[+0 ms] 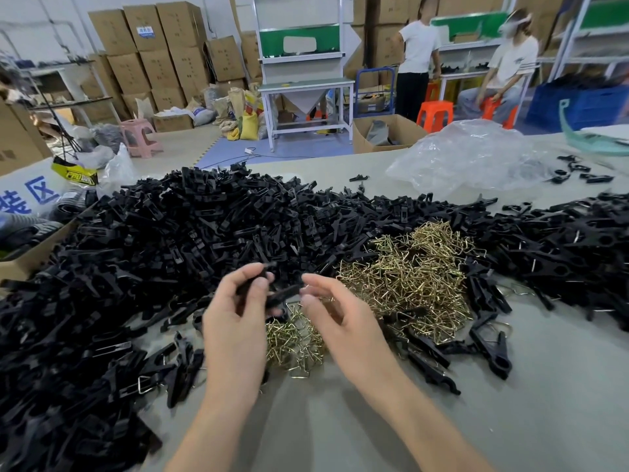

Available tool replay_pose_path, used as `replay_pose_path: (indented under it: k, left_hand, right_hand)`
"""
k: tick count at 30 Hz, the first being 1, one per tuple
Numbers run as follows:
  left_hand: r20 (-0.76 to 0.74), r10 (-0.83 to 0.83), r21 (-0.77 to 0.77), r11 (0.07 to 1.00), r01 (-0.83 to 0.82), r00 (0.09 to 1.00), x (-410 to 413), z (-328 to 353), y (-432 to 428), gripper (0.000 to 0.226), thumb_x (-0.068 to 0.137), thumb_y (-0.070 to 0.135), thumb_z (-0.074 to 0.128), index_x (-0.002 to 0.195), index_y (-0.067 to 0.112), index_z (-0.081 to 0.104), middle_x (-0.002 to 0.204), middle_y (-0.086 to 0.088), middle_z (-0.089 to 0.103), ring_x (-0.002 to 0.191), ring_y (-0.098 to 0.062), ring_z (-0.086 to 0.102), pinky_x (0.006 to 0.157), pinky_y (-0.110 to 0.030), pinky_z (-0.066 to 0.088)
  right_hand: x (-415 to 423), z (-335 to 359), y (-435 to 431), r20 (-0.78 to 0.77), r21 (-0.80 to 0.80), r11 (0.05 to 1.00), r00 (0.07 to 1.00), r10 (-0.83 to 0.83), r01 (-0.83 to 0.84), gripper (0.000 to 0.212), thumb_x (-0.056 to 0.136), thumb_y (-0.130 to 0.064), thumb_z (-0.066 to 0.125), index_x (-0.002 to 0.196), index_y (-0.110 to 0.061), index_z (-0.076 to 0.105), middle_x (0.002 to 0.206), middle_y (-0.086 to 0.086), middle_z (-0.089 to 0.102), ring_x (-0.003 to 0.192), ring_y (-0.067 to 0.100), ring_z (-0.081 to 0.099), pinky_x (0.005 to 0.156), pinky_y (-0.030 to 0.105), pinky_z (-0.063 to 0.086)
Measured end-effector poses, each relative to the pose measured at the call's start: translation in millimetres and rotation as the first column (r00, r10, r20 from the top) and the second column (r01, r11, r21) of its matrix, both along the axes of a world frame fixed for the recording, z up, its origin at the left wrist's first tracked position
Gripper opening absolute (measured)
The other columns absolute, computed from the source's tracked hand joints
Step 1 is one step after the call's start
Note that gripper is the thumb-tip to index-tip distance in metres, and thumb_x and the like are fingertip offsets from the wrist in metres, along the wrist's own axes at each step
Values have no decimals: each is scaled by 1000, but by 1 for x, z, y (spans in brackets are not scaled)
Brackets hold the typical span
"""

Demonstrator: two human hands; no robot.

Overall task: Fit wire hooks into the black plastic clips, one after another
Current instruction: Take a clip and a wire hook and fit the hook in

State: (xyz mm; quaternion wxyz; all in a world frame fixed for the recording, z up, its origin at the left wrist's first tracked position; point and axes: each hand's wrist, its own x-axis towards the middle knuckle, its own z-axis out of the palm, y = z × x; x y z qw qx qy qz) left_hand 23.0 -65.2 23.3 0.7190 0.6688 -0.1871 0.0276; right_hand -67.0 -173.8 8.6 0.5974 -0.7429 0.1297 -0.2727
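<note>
Grey table point(340, 430) at front. Above it, L hand point(235, 318) grips a black clip point(284, 294) w/ curled fingers. R hand point(340, 315) pinches the clip's right end btwn thumb & forefinger; any hook there is too blurred to tell. Small hook pile point(292, 345) lies under the hands, big hook pile point(408, 277) to the right. Clip heap point(163, 233) behind, clear plastic bag point(476, 155) beyond.
</note>
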Motion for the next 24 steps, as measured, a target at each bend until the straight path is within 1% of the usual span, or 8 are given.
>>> replay_pose_path:
  k: [2, 4, 9, 12, 14, 16, 20, 24]
  left_hand:
    - [-32, -42, 17, 999, 43, 999, -11, -6, -8, 21, 99, 12, 60, 102, 30, 70, 99, 11, 76, 91, -4, 71, 75, -21, 56]
    - [-85, -71, 4, 997, 71, 994, -16, -9, -12, 21, 99, 13, 60, 102, 31, 70, 99, 12, 76, 95, -5, 71, 82, -25, 53]
    - [-187, -128, -132, 986, 105, 974, -19, -9, -13, 13, 99, 18, 59, 108, 23, 68, 96, 3, 78, 93, -10, 73, 76, -22, 58]
    - [-242, -112, -170, 983, 71, 964, -20, -11, -14, 12, 100, 25, 58, 106, 19, 68, 93, 0, 78, 86, -10, 74, 69, -23, 57]
    - [-232, -103, -126, 989, 75, 967, -21, -13, -15, 14, 100, 27, 58, 103, 18, 68, 90, 0, 77, 77, -9, 71, 69, -29, 57]
    - [-181, -97, -78, 993, 84, 979, -21, -14, -16, 12, 100, 27, 58, 101, 20, 67, 85, 1, 75, 70, -9, 65, 64, -26, 57]
    - [-124, -86, -56, 995, 80, 989, -15, -11, -14, 8, 101, 22, 57, 102, 21, 65, 79, 2, 71, 61, -11, 56, 51, -21, 49]
    - [-112, -136, -77, 989, 128, 984, -17, -6, -11, 9, 98, 18, 60, 106, 22, 64, 87, 0, 75, 65, -10, 63, 56, -21, 52]
  right_hand:
    - [2, 0, 4, 20, 56, 996, 998, 67, -68, 25, 97, -27, 67, 119, -38, 66, 108, -15, 72, 98, 6, 69, 88, 26, 54]
    - [3, 2, 5, 51, 87, 995, 997, 52, -57, 22, 94, -20, 71, 110, -35, 69, 105, -11, 73, 91, 12, 69, 84, 35, 57]
    - [1, 0, 3, 51, 136, 990, 998, 31, -38, 11, 90, -28, 76, 95, -35, 68, 100, -8, 75, 91, 19, 71, 86, 39, 57]
    - [1, 2, 1, 103, 178, 983, 995, 17, -35, 15, 90, -35, 75, 97, -25, 67, 94, -4, 77, 85, 13, 73, 74, 25, 57]
    - [0, 3, -3, 139, 242, 970, 990, -14, -20, 22, 92, -31, 72, 100, -13, 62, 93, -4, 78, 85, 7, 73, 73, 17, 55]
    - [0, 4, -8, 171, 325, 946, 984, -46, -13, 22, 93, -24, 70, 101, -7, 61, 92, 1, 79, 87, 10, 74, 74, 19, 57]
    - [-1, 4, -18, 168, 411, 911, 984, -57, -17, 27, 91, -31, 67, 102, -6, 66, 85, 4, 75, 70, 12, 66, 66, 22, 57]
    - [2, -1, -18, 177, 466, 880, 984, 10, -92, 26, 89, -29, 65, 108, -12, 71, 83, 3, 72, 70, 12, 64, 68, 23, 56]
